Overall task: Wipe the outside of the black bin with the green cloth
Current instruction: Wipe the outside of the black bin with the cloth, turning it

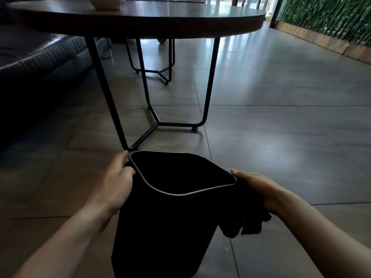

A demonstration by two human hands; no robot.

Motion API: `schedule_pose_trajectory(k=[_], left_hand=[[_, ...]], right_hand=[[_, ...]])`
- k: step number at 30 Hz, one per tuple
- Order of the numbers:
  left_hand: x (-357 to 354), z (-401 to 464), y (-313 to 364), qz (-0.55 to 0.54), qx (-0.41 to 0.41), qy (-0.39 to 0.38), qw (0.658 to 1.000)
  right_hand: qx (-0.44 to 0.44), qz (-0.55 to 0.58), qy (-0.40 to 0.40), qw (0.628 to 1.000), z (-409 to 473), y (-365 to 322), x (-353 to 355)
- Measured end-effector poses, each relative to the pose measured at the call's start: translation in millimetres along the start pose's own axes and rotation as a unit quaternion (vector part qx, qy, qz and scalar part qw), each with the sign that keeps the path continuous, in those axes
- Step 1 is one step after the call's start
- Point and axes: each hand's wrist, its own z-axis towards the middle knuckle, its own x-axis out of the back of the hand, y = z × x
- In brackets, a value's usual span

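Note:
The black bin [160, 227] stands on the tiled floor right in front of me, its open top ringed by a thin pale rim. My left hand [114, 183] grips the rim at the bin's left corner, fingers curled over the edge. My right hand [259, 187] presses a bunched cloth [247, 219] against the bin's right side just below the rim. The cloth looks very dark in this dim light and hangs down below my palm.
A round dark table [140, 23] on thin black metal legs [108, 93] stands just beyond the bin, one foot close to its far rim. A dark leather sofa [36, 57] fills the left. A green plant wall [331, 17] runs along the far right.

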Motion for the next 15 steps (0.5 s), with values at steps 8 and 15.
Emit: schedule_pose_trajectory(k=[8, 15], left_hand=[[-37.5, 11.9, 4.5, -0.151, 0.046, -0.051, 0.986], [-67.6, 38.6, -2.0, -0.185, 0.060, -0.041, 0.980]], right_hand=[[0.094, -0.028, 0.097, 0.990, -23.5, -12.5, 11.2], [0.147, -0.065, 0.171, 0.972, -33.3, -10.3, 10.8]])
